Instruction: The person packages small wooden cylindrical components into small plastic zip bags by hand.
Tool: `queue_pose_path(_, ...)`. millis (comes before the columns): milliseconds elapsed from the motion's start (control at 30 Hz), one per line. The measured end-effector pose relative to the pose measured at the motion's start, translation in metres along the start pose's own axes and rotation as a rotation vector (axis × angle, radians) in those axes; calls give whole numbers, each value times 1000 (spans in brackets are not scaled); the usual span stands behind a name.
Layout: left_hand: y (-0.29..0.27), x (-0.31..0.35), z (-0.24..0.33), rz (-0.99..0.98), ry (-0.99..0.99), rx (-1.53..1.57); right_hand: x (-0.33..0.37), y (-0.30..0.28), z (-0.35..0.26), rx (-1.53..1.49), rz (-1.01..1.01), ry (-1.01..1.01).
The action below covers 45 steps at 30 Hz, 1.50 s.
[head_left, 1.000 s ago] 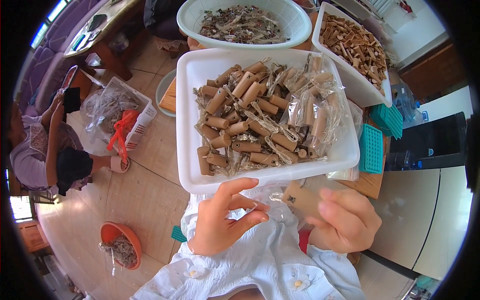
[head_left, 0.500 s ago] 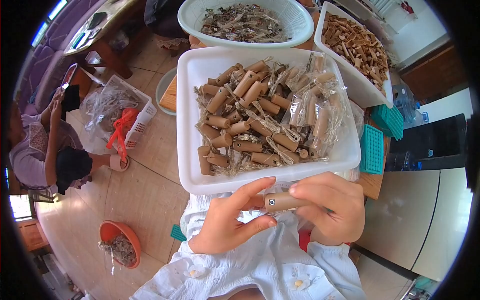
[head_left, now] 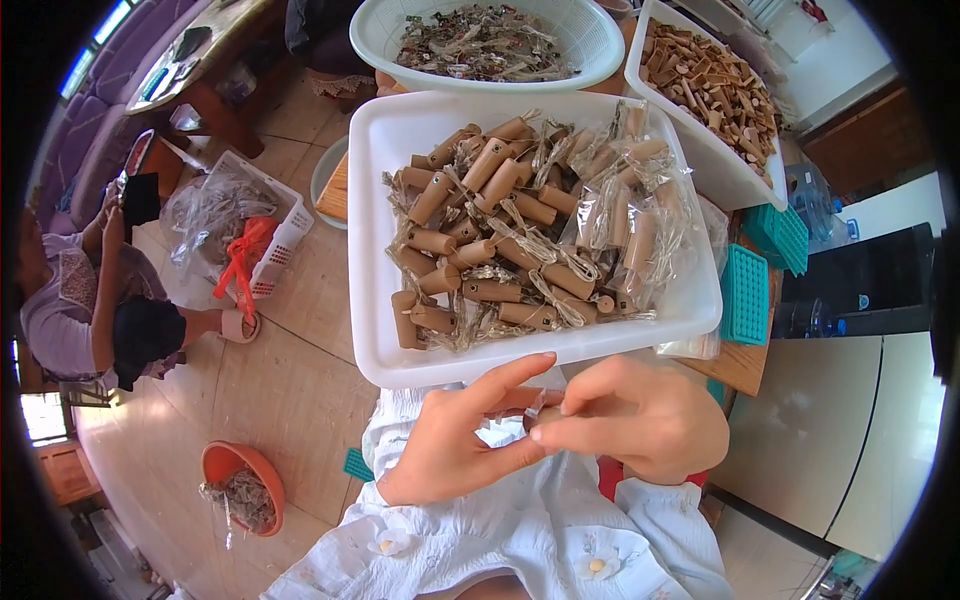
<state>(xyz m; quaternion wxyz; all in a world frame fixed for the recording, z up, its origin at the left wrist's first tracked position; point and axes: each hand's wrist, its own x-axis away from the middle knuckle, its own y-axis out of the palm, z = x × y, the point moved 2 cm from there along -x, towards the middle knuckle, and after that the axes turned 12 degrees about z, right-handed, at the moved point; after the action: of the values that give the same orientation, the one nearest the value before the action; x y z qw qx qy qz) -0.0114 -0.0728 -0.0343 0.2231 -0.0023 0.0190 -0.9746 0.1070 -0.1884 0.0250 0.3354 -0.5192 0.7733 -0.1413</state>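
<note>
In front of the white tub (head_left: 368, 230), my right hand (head_left: 640, 420) grips a brown cardboard-like tube (head_left: 531, 421), mostly covered by its bent fingers. A bit of clear plastic film (head_left: 537, 404) sticks up at the tube's left end. My left hand (head_left: 450, 435) is spread around that end, index finger and thumb wide apart; its other fingers are partly hidden behind. Its thumb tip meets the fingers of my right hand. Many similar brown tubes (head_left: 490, 290) with pale twisted cords lie heaped in the tub, some inside clear bags (head_left: 640, 210).
Beyond the tub stand a pale basin (head_left: 365, 45) of small mixed pieces and a white bin (head_left: 700, 165) of wooden bits. Teal baskets (head_left: 745, 295) are at the right. On the left floor are a white crate (head_left: 285, 240), an orange pail (head_left: 272, 480) and a seated person (head_left: 90, 300).
My right hand's fingers have shifted left along the tube and bent over its end, covering the dark mark there. Plastic film now shows between my hands. My left hand stays nearly in place.
</note>
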Motion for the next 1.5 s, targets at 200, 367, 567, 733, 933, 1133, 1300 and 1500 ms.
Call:
queue_pose_path(200, -4, 1, -7, -67, -127, 236, 4, 14, 18, -46, 238, 25)
queue_pose_path(367, -5, 2, -7, -40, -179, 364, 5, 22, 26, -109, 142, -71)
queue_pose_path(567, -4, 1, -4, 29, -186, 414, 17, 39, 32, -142, 225, -47)
queue_pose_path(733, -7, 4, -8, 7, -157, 471, 26, 33, 16, -65, 348, 134)
queue_pose_path(933, -5, 6, -5, 106, -106, 517, 28, 34, 20, 14, 392, 79)
queue_pose_path(1133, -8, 7, -11, 141, -91, 528, 32, 46, 20, -142, 390, 212)
queue_pose_path(1300, -8, 10, -10, 141, 27, 583, 33, 57, 23, -378, 528, 442)
queue_pose_path(1500, -7, 10, -5, 406, 277, 129, 23, 50, 19, -113, 568, 297)
